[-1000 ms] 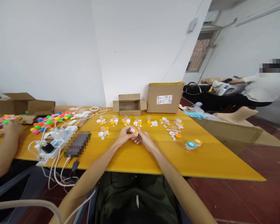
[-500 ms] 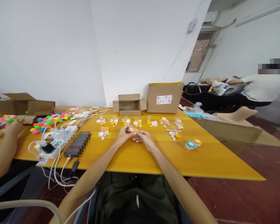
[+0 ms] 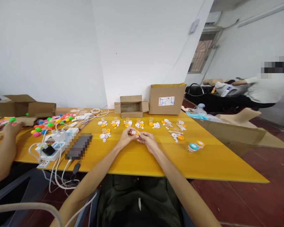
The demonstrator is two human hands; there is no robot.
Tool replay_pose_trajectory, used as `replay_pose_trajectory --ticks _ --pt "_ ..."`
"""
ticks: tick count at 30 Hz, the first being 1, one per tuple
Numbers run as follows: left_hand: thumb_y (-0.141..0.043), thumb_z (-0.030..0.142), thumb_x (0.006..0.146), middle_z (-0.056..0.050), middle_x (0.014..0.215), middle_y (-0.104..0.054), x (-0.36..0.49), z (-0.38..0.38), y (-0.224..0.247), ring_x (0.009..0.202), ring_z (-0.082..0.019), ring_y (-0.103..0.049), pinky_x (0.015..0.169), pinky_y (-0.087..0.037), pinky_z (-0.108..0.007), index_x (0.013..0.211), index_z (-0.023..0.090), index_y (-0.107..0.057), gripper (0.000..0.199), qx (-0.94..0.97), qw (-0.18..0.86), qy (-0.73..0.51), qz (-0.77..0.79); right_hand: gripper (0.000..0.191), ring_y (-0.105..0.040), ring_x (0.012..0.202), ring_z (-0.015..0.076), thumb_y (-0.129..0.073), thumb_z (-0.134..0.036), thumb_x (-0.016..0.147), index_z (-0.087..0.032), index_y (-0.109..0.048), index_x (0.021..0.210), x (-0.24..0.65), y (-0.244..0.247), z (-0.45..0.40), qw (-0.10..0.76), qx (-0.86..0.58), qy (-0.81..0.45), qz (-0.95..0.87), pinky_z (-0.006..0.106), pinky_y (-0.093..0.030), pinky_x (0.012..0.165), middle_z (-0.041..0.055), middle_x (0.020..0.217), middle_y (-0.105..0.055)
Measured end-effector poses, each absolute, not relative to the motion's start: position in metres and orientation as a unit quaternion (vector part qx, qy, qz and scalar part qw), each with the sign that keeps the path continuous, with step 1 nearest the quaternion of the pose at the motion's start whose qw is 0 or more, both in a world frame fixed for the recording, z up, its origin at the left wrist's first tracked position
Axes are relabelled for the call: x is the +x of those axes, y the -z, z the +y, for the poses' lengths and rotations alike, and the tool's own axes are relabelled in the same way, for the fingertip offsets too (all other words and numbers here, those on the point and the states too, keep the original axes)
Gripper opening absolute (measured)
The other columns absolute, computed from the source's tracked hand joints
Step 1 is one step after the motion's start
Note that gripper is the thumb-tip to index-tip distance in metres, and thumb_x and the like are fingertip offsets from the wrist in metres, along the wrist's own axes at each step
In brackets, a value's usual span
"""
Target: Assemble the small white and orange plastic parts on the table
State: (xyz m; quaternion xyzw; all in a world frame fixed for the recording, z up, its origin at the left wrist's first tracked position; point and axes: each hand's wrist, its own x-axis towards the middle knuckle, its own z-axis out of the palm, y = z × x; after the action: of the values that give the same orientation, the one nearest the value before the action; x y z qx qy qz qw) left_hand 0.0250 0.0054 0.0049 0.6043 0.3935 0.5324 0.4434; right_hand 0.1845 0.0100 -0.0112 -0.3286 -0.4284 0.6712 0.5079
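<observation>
Between my two hands is a small clear container with an orange rim (image 3: 134,132) and white parts inside. My left hand (image 3: 126,137) wraps its fingers round the clear side. My right hand (image 3: 147,140) pinches the orange edge from the right. Beyond them, small groups of white gears, orange rings and clear cups (image 3: 139,120) lie in a row on the yellow table (image 3: 132,160). Nearer on the left lies another group with a white disc (image 3: 102,136). To the right stand two closed jars, one with a teal lid (image 3: 193,146), one with an orange lid (image 3: 200,144).
A small open carton (image 3: 132,114) and a larger closed box (image 3: 167,105) stand at the back. A power strip (image 3: 59,146) with cables and a dark phone (image 3: 79,146) lie left. Another person's hand (image 3: 11,129) is at far left.
The container has tilted slightly between my hands, and my right fingers have closed up nearer its orange edge. The other person's hand at far left has shifted a little.
</observation>
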Motion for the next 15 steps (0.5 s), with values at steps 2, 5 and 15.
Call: replay_pose_trajectory --ticks 2,5,15 --pt "-0.088 0.026 0.058 -0.001 0.085 -0.072 0.0249 0.0048 -0.0052 0.083 -0.018 -0.067 0.084 -0.051 -0.032 0.086 0.018 -0.067 0.035 0.607 0.443 -0.531 0.393 0.031 -0.069 0.069 0.0129 -0.093 -0.038 0.059 -0.020 -0.072 0.071 0.1849 0.0110 0.0105 0.507 -0.322 -0.680 -0.421 0.027 -0.060 0.074 0.0003 0.072 -0.074" --pt "-0.088 0.026 0.058 -0.002 0.086 -0.073 0.0246 0.0039 -0.0061 0.085 -0.019 -0.067 0.085 -0.051 -0.033 0.087 0.019 -0.068 0.035 0.613 0.439 -0.528 0.391 0.026 -0.071 0.073 0.0141 -0.091 -0.032 0.063 -0.020 -0.070 0.071 0.1853 0.0105 0.0108 0.501 -0.305 -0.697 -0.411 0.031 -0.060 0.081 0.0007 0.074 -0.074" --pt "-0.090 0.029 0.057 -0.003 0.090 -0.074 0.0242 0.0043 -0.0074 0.086 -0.019 -0.067 0.087 -0.050 -0.033 0.088 0.018 -0.071 0.038 0.622 0.437 -0.524 0.383 0.022 -0.071 0.073 0.0158 -0.090 -0.028 0.065 -0.020 -0.070 0.071 0.1862 0.0164 0.0151 0.502 -0.298 -0.700 -0.411 0.033 -0.060 0.081 0.0021 0.074 -0.074"
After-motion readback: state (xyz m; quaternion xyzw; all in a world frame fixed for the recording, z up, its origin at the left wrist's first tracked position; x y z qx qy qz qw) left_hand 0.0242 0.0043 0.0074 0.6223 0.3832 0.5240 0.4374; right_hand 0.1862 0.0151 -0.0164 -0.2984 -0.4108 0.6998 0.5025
